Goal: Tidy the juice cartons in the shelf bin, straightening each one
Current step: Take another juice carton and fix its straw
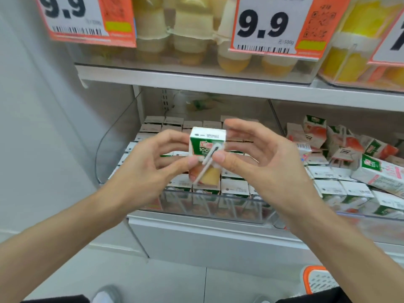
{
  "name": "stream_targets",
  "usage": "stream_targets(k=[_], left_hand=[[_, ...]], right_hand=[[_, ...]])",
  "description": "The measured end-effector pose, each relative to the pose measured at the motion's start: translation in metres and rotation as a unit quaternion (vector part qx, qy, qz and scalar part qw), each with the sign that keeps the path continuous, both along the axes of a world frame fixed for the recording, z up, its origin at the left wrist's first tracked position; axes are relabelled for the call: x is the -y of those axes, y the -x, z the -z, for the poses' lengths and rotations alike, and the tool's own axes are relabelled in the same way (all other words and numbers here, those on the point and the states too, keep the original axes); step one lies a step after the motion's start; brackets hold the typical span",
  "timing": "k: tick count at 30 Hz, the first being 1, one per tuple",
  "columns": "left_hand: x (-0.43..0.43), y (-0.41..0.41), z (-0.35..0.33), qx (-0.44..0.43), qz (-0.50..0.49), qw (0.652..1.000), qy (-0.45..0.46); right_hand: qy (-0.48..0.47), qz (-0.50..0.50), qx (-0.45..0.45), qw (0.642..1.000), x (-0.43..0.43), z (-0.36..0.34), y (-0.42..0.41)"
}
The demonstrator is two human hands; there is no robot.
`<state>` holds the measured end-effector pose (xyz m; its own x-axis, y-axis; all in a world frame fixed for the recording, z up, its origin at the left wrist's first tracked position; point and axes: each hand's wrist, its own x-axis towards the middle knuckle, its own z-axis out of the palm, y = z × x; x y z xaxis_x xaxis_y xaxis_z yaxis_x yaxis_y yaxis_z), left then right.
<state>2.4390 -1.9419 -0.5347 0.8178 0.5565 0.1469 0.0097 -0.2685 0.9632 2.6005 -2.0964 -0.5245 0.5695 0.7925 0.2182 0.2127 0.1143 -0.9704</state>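
**Carton held over the bin: slip and straw risks**

One carton (206, 156) is held upright just above the front of the bin (207, 204), clear of the rows (166, 127) packed inside it. It is pinched at its left side by the left hand (148, 162), thumb in front and fingers curled behind. The right hand (262, 154) grips the other side, its thumb pressed on the front face beside the straw (208, 162) and its fingers arched over the far edge.

Several faults are judged possible. The straw, taped slantwise across the front, could be peeled off or bent if the thumb is dragged over it. The carton could be dropped onto the rows below the hands if either pinch is loosened, and neighbours could be knocked askew. A tight gap in the bin could cause the carton to be forced in tilted, or its corners to be crushed. The heap (349, 149) to the right of the bin lies tumbled and could be nudged further by a passing wrist.

On the carton, "100" is read on a green band; the brand mark is too blurred. Above the bin, two price tags (262, 25) show "9.9", one with "元/500g", a barcode and a QR code.
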Motion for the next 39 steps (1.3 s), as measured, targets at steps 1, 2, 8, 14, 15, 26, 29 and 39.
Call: stream_targets(k=[1, 2, 8, 14, 15, 26, 29, 39], left_hand=[[-0.002, 0.005, 0.0, 0.001, -0.012, 1.0, 0.017], [-0.003, 0.01, 0.001, 0.003, -0.022, 0.999, 0.03], [-0.009, 0.023, 0.004, -0.001, -0.047, 0.994, 0.097], [-0.015, 0.025, 0.007, -0.02, -0.033, 0.993, 0.108], [-0.015, 0.024, 0.007, -0.021, -0.029, 0.993, 0.114], [-0.006, 0.014, 0.008, -0.02, 0.061, 0.981, 0.181], [-0.003, 0.012, 0.011, -0.032, 0.102, 0.978, 0.177], [-0.004, 0.012, 0.008, -0.018, 0.057, 0.974, 0.218]], right_hand=[[0.016, -0.004, -0.004, 1.0, -0.004, 0.002, 0.002], [0.033, -0.004, -0.002, 0.999, -0.008, 0.005, 0.004], [0.063, -0.002, -0.05, 0.997, -0.02, 0.012, 0.014], [0.056, -0.001, -0.109, 0.992, -0.025, 0.016, 0.017], [0.053, 0.001, -0.117, 0.992, -0.025, 0.016, 0.018], [0.044, -0.001, -0.165, 0.985, -0.021, 0.017, 0.016], [0.05, 0.01, -0.165, 0.985, -0.02, 0.018, 0.016], [0.103, 0.041, -0.036, 0.993, -0.025, 0.023, 0.017]])
